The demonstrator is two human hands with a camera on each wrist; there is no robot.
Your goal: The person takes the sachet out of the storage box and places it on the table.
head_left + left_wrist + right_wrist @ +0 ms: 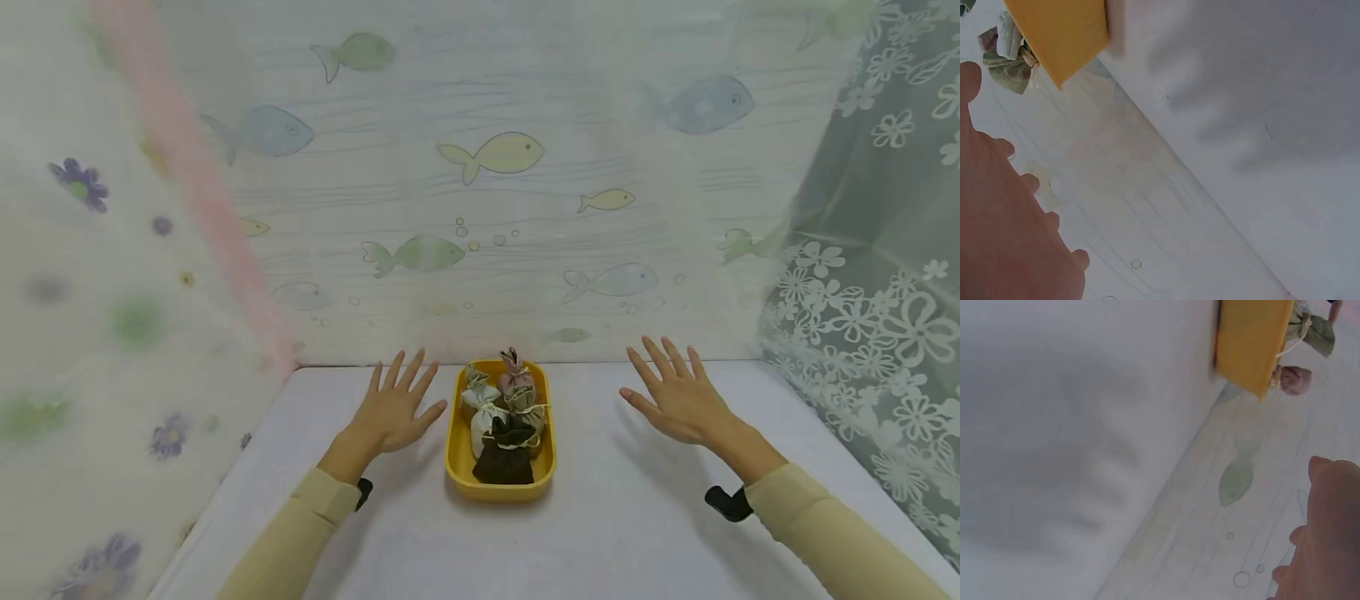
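A yellow tray (501, 492) stands on the white table, holding several small drawstring pouches. A dark brown pouch (504, 461) sits at its near end, with a white pouch (483, 417) and an olive pouch (528, 406) behind it. Farthest back is a pink pouch (516, 375). My left hand (393, 412) hovers to the left of the tray, palm down with fingers spread. On the other side, my right hand (678, 400) is spread likewise, farther from the tray. Both hands hold nothing and cast shadows on the table in the wrist views.
Behind the table hangs a pale curtain (495, 292) printed with fish. A flowered sheet (97, 350) borders the left side, and a translucent sheet with white flowers (862, 333) the right. White cloth (600, 533) covers the table.
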